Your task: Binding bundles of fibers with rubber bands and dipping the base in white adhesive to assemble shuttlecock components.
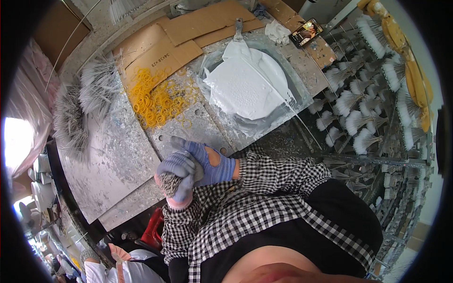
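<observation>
Just in front of my body, my two gloved hands meet over the near edge of the work table. My left hand (184,175), in a grey glove with a pink cuff, is closed round a bundle of thin grey wires (169,183); their packed ends show between the fingers. My right hand (213,162), in a blue-grey knitted glove with a hole at its back, is pressed against the left and closes on the same bundle from the other side. Most of the bundle is hidden inside the gloves.
Yellow rubber bands (155,99) lie heaped beside flattened cardboard (174,35). Beyond my hands, a round mass of white paste (247,85) holds a scraper (239,30). Loose wires (96,87) lie left. White-tipped bundles (358,122) fill a right-hand rack. Another person's sleeve (96,272) shows lower left.
</observation>
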A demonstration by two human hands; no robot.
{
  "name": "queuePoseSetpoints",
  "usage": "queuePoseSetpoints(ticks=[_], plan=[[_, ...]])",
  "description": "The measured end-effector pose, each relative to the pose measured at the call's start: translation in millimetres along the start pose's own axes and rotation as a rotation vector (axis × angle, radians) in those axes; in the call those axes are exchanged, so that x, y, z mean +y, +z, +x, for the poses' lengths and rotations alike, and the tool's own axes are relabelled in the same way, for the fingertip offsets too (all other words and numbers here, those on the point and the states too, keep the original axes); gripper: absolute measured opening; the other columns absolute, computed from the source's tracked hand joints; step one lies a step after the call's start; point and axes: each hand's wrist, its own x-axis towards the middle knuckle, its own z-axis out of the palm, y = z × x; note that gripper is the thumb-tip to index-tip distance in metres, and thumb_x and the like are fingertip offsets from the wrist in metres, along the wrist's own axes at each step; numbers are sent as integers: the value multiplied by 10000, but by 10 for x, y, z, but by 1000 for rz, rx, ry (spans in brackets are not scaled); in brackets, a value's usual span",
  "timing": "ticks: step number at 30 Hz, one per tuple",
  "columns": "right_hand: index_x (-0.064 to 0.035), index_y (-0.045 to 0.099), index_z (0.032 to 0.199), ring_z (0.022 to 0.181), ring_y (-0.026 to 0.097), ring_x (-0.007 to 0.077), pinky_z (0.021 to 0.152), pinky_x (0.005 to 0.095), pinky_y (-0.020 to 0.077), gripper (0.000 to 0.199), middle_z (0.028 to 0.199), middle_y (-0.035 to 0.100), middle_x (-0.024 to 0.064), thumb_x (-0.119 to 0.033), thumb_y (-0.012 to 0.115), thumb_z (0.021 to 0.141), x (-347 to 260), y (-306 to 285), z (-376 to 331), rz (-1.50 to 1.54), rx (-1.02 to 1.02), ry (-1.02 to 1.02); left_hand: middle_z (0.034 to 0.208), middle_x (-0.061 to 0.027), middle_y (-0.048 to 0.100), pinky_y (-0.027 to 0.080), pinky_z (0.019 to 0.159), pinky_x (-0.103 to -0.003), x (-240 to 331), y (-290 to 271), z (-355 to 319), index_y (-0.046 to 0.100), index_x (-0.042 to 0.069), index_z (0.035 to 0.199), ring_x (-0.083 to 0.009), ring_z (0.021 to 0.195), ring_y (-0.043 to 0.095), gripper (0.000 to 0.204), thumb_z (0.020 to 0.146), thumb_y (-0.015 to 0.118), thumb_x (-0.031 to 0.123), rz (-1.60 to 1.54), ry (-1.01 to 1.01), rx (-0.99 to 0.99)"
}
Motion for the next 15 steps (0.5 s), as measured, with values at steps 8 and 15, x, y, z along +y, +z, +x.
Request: queuePoseSetpoints(ticks=[8,15], plan=[[-24,573,1200,937,680,241,861,346,560,646,1021,681,94,-272,882,690,-445,-420,-168,311,-149,126,1552,-258,354,370,1166,-493,423,25,70,235,92,1585,-372,1417,414,1128,748,843,542,553,-84,-164],[-30,581,1239,1061,651,261,948,370,533,713,1119,666,113,-284,908,659,-419,-308,-357,621,-606,72,1158,-195,636,510,939,-397,521,274,20,357,-43,1471,-279,1060,659,1146,568,988,272,101,-128,-626]])
